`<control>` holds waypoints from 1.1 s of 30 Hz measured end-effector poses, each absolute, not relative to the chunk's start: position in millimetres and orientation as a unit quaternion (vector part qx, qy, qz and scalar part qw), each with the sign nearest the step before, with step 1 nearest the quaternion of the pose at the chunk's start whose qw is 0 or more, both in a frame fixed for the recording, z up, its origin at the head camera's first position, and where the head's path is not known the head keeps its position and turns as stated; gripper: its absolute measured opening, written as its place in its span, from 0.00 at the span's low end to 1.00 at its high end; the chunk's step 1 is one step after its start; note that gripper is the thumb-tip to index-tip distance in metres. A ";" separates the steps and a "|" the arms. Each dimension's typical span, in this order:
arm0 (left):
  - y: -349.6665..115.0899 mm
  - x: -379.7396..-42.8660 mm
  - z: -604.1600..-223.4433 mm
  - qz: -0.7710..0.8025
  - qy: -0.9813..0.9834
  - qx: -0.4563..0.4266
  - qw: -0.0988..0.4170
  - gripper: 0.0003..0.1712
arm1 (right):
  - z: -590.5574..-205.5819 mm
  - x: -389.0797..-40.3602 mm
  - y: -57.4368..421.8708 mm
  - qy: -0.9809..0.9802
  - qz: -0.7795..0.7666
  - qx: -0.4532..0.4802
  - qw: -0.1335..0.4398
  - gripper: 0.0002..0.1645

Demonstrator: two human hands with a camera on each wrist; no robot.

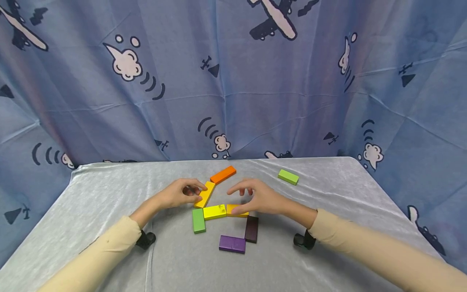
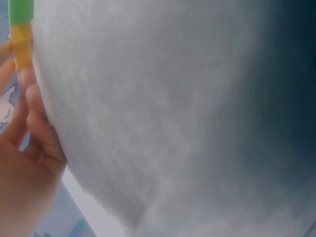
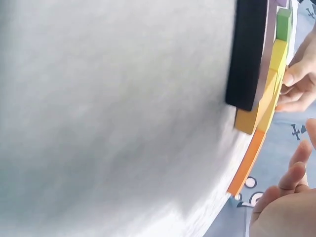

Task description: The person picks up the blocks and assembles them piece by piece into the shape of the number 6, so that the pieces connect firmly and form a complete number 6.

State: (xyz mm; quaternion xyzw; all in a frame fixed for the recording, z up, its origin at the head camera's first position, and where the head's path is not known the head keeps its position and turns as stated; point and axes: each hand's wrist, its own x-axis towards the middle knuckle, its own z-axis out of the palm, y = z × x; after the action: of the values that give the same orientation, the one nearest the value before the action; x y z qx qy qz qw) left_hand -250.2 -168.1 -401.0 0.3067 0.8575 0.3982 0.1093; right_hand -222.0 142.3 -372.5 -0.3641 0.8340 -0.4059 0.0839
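My left hand has its thumb and index finger on a golden-yellow block, which lies slanted on the table. To the right, my right hand hovers with its index finger stretched out and its thumb overlapping an amber block; nothing shows between its fingers. A bright yellow block lies end to end with the amber one. At the bright yellow block's left end is a green block. An orange block sits just beyond the golden-yellow one. In the left wrist view, my left fingers reach along the table's surface.
A dark brown block and a purple block lie nearer me, close together at a corner. Apart at the back right is a lime green block. A grey cloth covers the table, with a blue patterned curtain behind.
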 end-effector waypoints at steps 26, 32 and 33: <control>-168.0 -249.9 -401.6 0.396 0.860 0.303 0.113 0.17 | -377.9 -214.5 179.7 0.842 -0.416 -0.324 0.117 0.27; -168.3 -249.6 -401.9 0.395 0.859 0.304 0.114 0.17 | -380.6 -209.1 183.4 0.836 -0.420 -0.333 0.121 0.26; -168.2 -249.6 -401.9 0.395 0.859 0.304 0.113 0.17 | -381.0 -207.6 184.1 0.837 -0.418 -0.332 0.120 0.26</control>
State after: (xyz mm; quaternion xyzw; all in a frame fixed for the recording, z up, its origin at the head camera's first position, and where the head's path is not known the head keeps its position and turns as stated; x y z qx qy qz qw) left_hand -249.6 -168.2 -401.9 0.3040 0.8595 0.3952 0.1130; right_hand -207.6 184.1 -381.0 -0.3316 0.8372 -0.4179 0.1199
